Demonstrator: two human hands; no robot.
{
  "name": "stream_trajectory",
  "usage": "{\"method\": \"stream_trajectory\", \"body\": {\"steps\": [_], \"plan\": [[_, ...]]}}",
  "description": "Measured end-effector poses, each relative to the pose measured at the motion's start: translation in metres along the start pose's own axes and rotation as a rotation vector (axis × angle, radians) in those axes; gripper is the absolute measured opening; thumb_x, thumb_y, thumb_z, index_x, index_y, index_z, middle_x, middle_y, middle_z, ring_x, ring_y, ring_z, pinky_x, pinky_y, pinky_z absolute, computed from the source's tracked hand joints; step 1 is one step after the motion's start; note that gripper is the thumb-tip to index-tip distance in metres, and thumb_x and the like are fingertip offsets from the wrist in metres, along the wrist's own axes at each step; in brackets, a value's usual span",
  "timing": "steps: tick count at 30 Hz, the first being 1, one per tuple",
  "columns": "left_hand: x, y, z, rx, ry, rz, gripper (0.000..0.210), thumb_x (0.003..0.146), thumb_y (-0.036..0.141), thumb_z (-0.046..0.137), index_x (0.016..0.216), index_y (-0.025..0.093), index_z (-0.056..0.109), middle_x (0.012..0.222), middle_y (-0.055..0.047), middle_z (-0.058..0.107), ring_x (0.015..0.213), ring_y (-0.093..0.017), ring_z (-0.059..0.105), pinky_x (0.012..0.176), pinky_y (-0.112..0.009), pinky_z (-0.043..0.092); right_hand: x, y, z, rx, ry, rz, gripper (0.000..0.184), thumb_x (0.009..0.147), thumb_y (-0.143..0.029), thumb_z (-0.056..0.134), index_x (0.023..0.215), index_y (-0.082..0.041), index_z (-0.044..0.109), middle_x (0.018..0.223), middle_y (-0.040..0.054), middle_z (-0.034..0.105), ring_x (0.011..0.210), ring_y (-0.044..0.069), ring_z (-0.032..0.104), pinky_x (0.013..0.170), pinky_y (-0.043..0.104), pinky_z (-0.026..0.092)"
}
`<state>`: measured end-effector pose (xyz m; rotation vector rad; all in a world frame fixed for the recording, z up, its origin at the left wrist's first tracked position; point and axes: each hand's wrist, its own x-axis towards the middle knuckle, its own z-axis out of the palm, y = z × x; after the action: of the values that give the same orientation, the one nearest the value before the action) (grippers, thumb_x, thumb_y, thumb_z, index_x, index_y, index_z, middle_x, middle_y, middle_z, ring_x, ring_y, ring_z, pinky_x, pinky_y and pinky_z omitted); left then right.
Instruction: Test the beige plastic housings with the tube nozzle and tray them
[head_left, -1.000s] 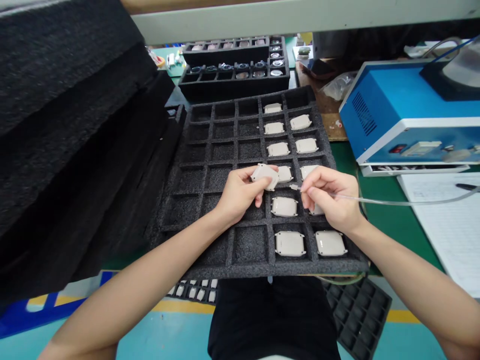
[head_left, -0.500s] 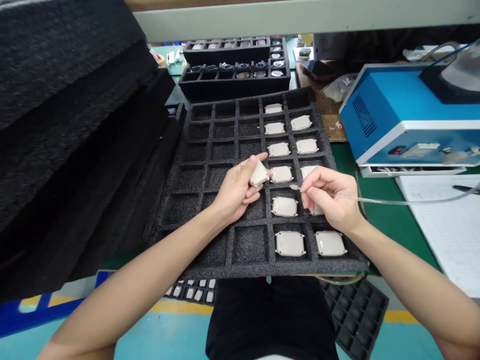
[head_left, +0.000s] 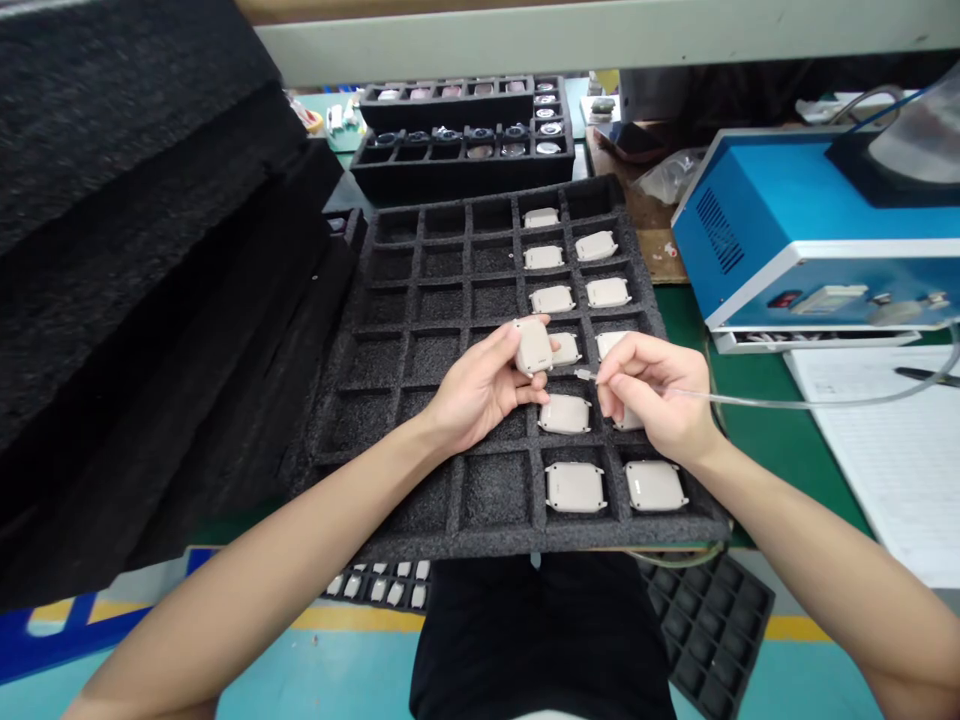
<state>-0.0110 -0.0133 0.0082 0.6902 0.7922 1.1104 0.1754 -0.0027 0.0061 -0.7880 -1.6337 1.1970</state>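
Observation:
My left hand [head_left: 484, 388] pinches a beige watch case [head_left: 533, 347] by its edge, above the black foam tray [head_left: 499, 490]. The case's flat face with small dark marks is turned up toward me. Closed around a thin clear tube [head_left: 765, 403] is my right hand [head_left: 660, 395], just to the right. The tube's pale tip [head_left: 583, 374] pokes out past the fingertips, a short gap from the held case. Several similar watch cases [head_left: 575, 487] lie in the tray's two right columns; my right hand partly covers one or two of them.
A blue machine [head_left: 795, 220] with a white front stands at the right, above a paper sheet [head_left: 862, 430] with a pen. Tall black foam stacks [head_left: 150, 280] rise at the left. Behind the tray are black boxes [head_left: 457, 180] of round watch parts. A pale beam [head_left: 600, 45] crosses the top.
My left hand has turned the watch case from tilted to face-up and shifted it slightly right, nearer the tube tip. My right hand has stayed almost still.

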Motion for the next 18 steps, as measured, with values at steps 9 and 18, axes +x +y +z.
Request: {"method": "stream_trajectory", "body": {"steps": [9, 18], "plan": [[-0.0052, -0.0001, -0.0076, 0.212, -0.149, -0.023, 0.038, 0.079, 0.020, 0.069, 0.116, 0.022, 0.063, 0.127, -0.009, 0.060, 0.099, -0.024, 0.068, 0.089, -0.040, 0.055, -0.0052, 0.0025, -0.0030, -0.003, -0.026, -0.091, 0.009, 0.078, -0.017, 0.054, 0.071, -0.018, 0.058, 0.051, -0.0010, 0.058, 0.041, 0.010, 0.051, 0.039, 0.022, 0.041], [-0.0069, -0.0012, -0.0050, 0.218, -0.156, -0.035, 0.041, 0.075, 0.018, 0.073, 0.114, 0.020, 0.065, 0.124, -0.010, 0.060, 0.107, -0.029, 0.063, 0.093, -0.045, 0.053, -0.0008, -0.0036, 0.0007, -0.022, -0.002, -0.015, 0.011, 0.079, -0.023, 0.057, 0.068, -0.020, 0.057, 0.051, -0.0009, 0.059, 0.039, 0.010, 0.051, 0.037, 0.022, 0.040]]}}
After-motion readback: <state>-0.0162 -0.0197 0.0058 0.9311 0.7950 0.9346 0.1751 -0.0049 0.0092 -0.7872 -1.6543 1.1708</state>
